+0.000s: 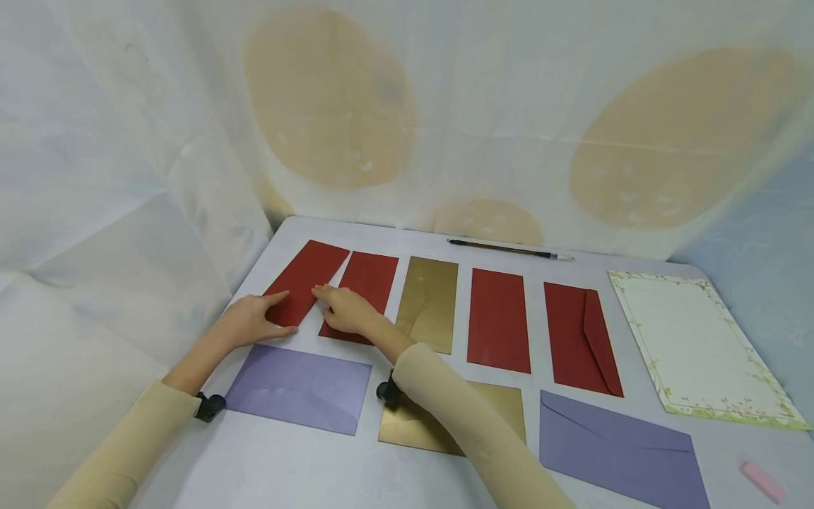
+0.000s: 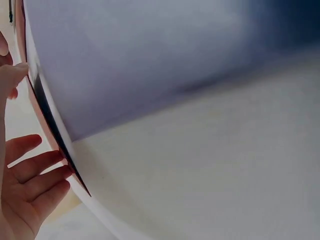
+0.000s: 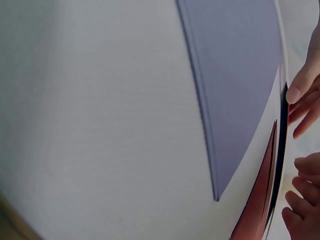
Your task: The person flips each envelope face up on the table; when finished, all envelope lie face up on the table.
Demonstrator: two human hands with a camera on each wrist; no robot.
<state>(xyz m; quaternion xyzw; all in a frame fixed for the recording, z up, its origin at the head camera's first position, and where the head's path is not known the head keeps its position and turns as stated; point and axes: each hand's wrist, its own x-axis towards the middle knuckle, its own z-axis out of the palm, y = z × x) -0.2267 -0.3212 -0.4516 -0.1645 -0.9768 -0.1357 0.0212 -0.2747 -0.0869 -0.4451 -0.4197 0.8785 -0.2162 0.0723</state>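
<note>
At the far left, a red envelope (image 1: pixel 307 283) lies slanted between the hands. My left hand (image 1: pixel 254 322) spreads thumb and fingers around its lower left corner, the thumb along the bottom edge and the fingertips at the left side. Over the right edge reaches my right hand (image 1: pixel 346 309), its extended index fingertip touching the envelope. This hand also covers part of a second red envelope (image 1: pixel 374 276). In the left wrist view, the left fingers (image 2: pixel 42 172) sit along the red edge, with a dark shadow beneath it.
Beside these stand a gold envelope (image 1: pixel 429 297) and more red envelopes (image 1: pixel 499 318). In front lie a purple envelope (image 1: pixel 302 385), another gold one (image 1: pixel 496 410) and a second purple one (image 1: pixel 617 445). A brush (image 1: pixel 509 248), floral letter paper (image 1: pixel 706 346) and a pink piece (image 1: pixel 762 482) are further out.
</note>
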